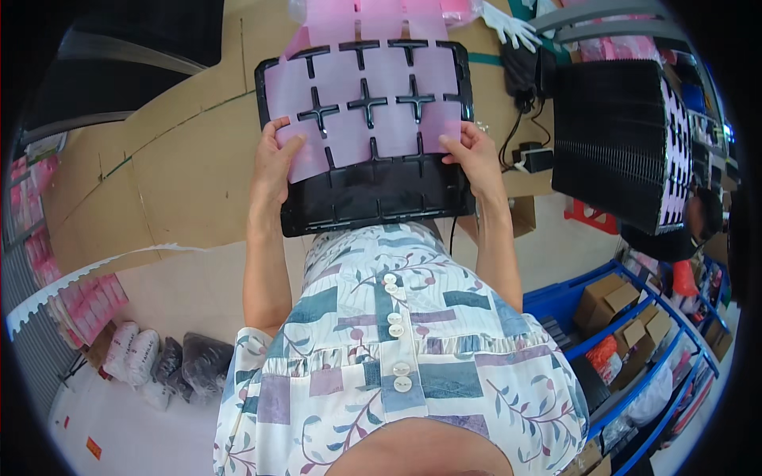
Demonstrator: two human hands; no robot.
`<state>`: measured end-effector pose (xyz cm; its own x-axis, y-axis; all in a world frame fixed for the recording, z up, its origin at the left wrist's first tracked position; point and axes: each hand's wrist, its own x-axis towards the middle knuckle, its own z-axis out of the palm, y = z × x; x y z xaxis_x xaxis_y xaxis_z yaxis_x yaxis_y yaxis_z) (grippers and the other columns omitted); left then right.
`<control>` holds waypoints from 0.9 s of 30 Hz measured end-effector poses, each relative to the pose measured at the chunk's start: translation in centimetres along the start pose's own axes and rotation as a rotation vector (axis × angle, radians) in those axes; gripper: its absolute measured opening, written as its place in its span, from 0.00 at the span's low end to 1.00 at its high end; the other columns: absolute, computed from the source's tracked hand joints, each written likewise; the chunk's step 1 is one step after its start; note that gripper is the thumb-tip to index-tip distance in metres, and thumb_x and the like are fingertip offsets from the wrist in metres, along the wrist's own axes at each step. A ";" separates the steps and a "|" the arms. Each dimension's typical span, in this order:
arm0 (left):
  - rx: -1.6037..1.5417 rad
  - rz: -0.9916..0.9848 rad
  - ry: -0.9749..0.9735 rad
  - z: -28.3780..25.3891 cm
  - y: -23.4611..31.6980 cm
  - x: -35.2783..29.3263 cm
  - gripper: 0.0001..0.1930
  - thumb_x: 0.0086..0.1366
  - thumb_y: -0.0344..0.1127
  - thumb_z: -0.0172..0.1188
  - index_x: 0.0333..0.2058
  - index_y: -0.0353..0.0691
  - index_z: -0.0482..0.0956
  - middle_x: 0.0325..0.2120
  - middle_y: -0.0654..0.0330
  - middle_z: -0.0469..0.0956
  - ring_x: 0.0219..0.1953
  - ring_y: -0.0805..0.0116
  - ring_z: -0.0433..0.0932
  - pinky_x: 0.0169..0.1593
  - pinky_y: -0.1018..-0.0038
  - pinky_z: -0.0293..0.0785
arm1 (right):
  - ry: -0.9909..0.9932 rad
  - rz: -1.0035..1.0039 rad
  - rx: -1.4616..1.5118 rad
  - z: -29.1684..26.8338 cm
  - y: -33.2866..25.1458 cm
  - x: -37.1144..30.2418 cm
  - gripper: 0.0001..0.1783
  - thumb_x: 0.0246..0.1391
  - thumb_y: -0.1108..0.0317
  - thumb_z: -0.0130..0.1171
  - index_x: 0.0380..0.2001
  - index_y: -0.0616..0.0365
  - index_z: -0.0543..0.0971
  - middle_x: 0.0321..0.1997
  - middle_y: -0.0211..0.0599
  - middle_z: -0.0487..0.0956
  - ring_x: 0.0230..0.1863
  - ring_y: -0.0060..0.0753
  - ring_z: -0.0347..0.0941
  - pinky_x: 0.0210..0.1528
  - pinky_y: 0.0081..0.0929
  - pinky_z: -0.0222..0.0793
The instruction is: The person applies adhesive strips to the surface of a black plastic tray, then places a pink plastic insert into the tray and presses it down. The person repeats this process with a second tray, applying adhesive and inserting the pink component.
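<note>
Fingers, left: your left hand grips the left edge of the black tray; thumb lies on top of the pink sheet, the other fingers curl under the rim, out of sight.
Fingers, right: your right hand is clamped on the tray's right edge the same way, thumb pressing the pink sheet's lower right corner, the rest wrapped below.
Tray: black plastic, rectangular, ribbed near edge, held between both your hands just above the counter, near your chest. Can't tell if its far edge rests on the counter.
Pink sheet: thin, translucent, covers most of the tray top; black cross-shaped ribs show through cut-outs in it. The near strip of the tray is bare.
More pink sheets: lying just beyond the tray's far edge, on the counter.
Counter: covered in brown cardboard, a green line running across it.
Tray stack: tall pile of black trays to your right, pink edges showing on its far side.
White glove: on the counter past the tray, upper right.
Cables and plug: black, between tray and stack.
Blue rack: lower right, holding cardboard boxes.
Bags: white and dark, on the floor lower left.
</note>
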<state>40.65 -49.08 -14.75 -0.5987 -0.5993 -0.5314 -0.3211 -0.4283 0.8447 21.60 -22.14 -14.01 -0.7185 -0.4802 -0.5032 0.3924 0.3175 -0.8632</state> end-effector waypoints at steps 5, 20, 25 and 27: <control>0.159 0.063 0.012 -1.1 -1.5 -0.8 0.25 0.60 0.27 0.65 0.55 0.33 0.69 0.39 0.57 0.80 0.35 0.73 0.79 0.39 0.76 0.77 | 0.072 -0.010 -0.016 -1.6 2.1 0.5 0.11 0.58 0.64 0.62 0.36 0.63 0.81 0.26 0.26 0.79 0.26 0.15 0.73 0.26 0.15 0.70; 0.867 0.192 0.224 -1.3 -3.9 -8.3 0.20 0.60 0.30 0.65 0.50 0.32 0.73 0.28 0.53 0.81 0.29 0.62 0.81 0.34 0.67 0.78 | 0.386 -0.079 -0.962 -1.4 4.5 -6.5 0.14 0.54 0.57 0.63 0.29 0.59 0.82 0.23 0.46 0.81 0.28 0.55 0.79 0.33 0.47 0.71; 0.880 0.176 0.237 -1.3 -4.3 -8.5 0.21 0.60 0.30 0.65 0.51 0.32 0.73 0.28 0.53 0.81 0.28 0.62 0.81 0.34 0.67 0.77 | 0.396 -0.071 -1.045 -1.5 4.8 -6.5 0.15 0.54 0.55 0.63 0.26 0.56 0.82 0.20 0.43 0.80 0.26 0.54 0.78 0.31 0.48 0.71; 0.876 0.171 0.244 -1.3 -4.4 -8.6 0.21 0.60 0.30 0.66 0.51 0.32 0.74 0.27 0.53 0.80 0.28 0.63 0.81 0.34 0.67 0.77 | 0.408 -0.079 -1.047 -1.5 4.8 -6.4 0.15 0.54 0.55 0.64 0.25 0.55 0.82 0.20 0.42 0.80 0.26 0.53 0.79 0.30 0.47 0.71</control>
<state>48.12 -42.91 -13.95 -0.5493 -0.7760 -0.3100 -0.7426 0.2832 0.6069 27.24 -16.33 -14.88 -0.9292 -0.2869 -0.2328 -0.1996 0.9200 -0.3373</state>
